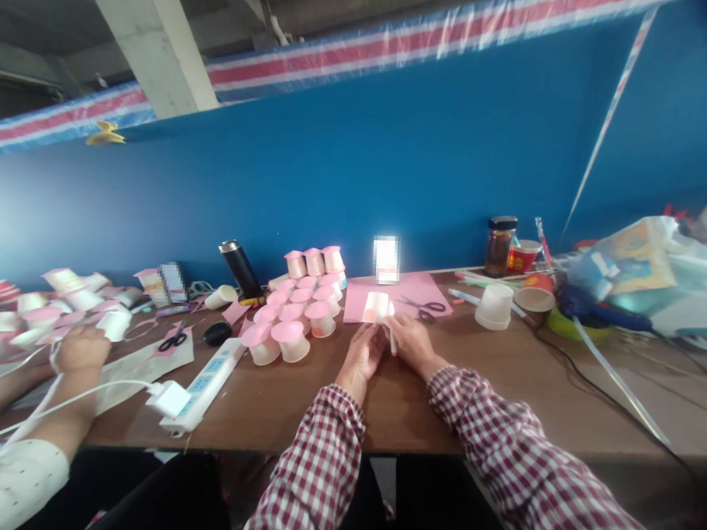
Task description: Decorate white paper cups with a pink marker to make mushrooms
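Observation:
My left hand (364, 353) and my right hand (409, 339) meet at the middle of the brown table (488, 396). Together they hold a small white paper cup (377, 307) upside down over a pink paper sheet (414, 289). My right hand also grips a thin white pen-like stick (393, 343). Black-handled scissors (427, 306) lie on the pink sheet just right of the cup. A stack of pink-topped cups (298, 309) stands to the left of my hands.
A co-worker's hand (80, 348) works at the left among more cups, near scissors (174, 340), a white power strip (204, 383) and a black flask (240, 269). To the right are an upturned white cup (495, 306), a jar (500, 245), red cups, bags and cables.

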